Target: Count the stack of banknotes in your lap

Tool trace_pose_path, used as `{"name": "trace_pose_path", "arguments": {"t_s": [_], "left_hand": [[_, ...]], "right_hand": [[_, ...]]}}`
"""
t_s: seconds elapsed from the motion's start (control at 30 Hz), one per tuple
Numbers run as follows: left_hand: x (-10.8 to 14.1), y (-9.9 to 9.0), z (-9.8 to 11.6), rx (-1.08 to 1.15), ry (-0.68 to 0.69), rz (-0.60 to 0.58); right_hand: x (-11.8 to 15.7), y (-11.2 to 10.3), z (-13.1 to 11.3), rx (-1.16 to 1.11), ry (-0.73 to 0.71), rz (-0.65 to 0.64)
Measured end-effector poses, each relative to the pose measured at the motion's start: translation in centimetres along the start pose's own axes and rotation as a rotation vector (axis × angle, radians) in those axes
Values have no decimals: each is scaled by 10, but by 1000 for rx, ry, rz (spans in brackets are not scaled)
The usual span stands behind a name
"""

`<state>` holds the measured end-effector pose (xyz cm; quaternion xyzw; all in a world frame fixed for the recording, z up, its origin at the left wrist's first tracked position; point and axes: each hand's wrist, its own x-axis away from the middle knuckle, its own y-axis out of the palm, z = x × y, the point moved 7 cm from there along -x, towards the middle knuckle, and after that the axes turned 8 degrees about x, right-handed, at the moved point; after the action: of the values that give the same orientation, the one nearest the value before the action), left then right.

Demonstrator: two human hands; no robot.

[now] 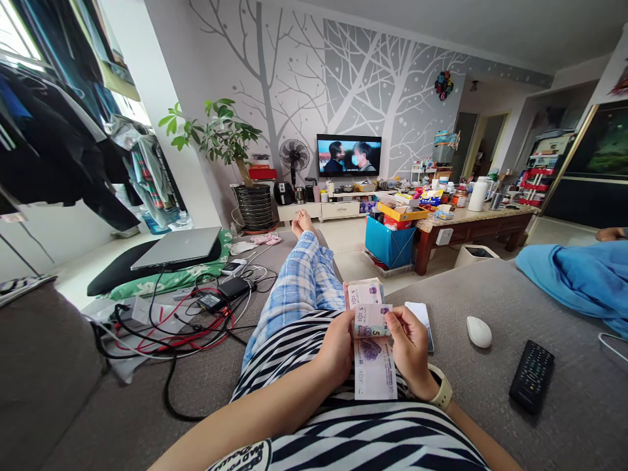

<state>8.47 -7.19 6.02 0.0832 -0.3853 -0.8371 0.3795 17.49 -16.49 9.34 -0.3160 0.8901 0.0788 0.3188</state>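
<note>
Both hands meet over my lap around a bundle of banknotes (375,373), purplish notes printed with a 5. My left hand (337,347) is closed on the left edge of the bundle, its fingers mostly hidden behind the paper. My right hand (411,350), with a pale watch (441,387) at its wrist, pinches the right edge with thumb and fingers. One note is bent across the middle, and the lower part of another hangs below it. More notes stick up at the far end. A phone (418,322) lies just beyond my right hand on the sofa.
A white mouse (479,331) and a black remote control (532,376) lie to the right on the grey sofa. Tangled cables (196,327) and a laptop (177,248) are on the left. Beyond my legs stand a cluttered coffee table (471,226) and a blue storage box (388,242).
</note>
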Motion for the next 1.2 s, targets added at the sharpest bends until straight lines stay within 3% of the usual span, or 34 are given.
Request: {"name": "trace_pose_path", "arguments": {"t_s": [0.2,0.4,0.57,0.63,0.87,1.1,1.2], "left_hand": [[3,-4,3,43,25,97],[10,5,5,14,-30,95],[12,8,0,6,-92,46],[13,9,-2,-5,-105,29],[14,13,-11,17,-157,9],[17,15,-11,-77,-156,-51],[17,16,-10,-112,-182,-75]], "right_hand": [[1,2,-4,-80,-47,-63],[-11,-5,19,-59,116,101],[-12,30,43,-376,324,-218],[-11,36,46,-420,362,-287],[-18,25,35,-490,253,-217],[-11,45,22,-842,451,-416],[-11,42,31,-715,438,-397]]}}
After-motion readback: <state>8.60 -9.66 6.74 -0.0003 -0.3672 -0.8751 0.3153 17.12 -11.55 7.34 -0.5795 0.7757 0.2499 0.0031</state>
